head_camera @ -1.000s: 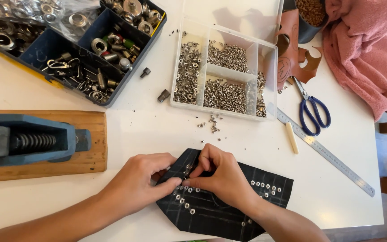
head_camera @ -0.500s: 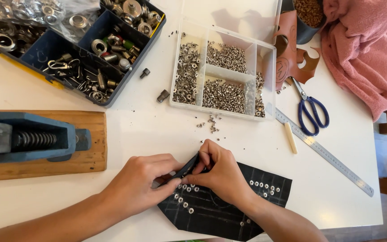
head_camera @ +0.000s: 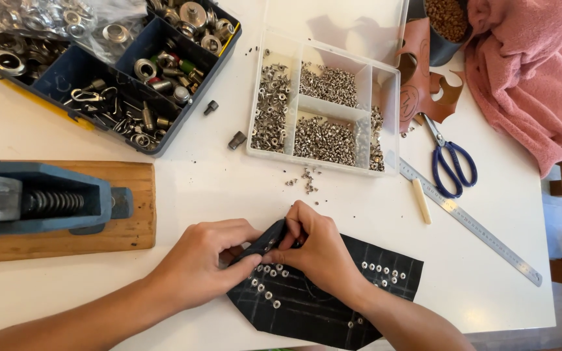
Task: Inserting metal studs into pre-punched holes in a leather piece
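A dark piece of leather (head_camera: pixel 333 305) with chalk lines and several silver rivets lies at the table's near edge. My left hand (head_camera: pixel 206 263) pinches its raised upper-left corner from below. My right hand (head_camera: pixel 317 247) presses fingers onto the same folded corner, touching the left hand's fingertips. Whatever sits between the fingertips is hidden. A small scatter of loose rivets (head_camera: pixel 306 179) lies just beyond my hands.
A clear compartment box of silver rivets (head_camera: pixel 323 107) stands ahead. A blue organiser with metal rings and hardware (head_camera: pixel 108 71) is at far left. A blue hand press on a wooden board (head_camera: pixel 53 208) sits left. Blue scissors (head_camera: pixel 451 162), a steel ruler (head_camera: pixel 469 221), pink cloth (head_camera: pixel 521 71) lie right.
Both hands have stayed on the leather's upper-left corner; the corner is lifted and folded a little more, and the fingers have shifted slightly.
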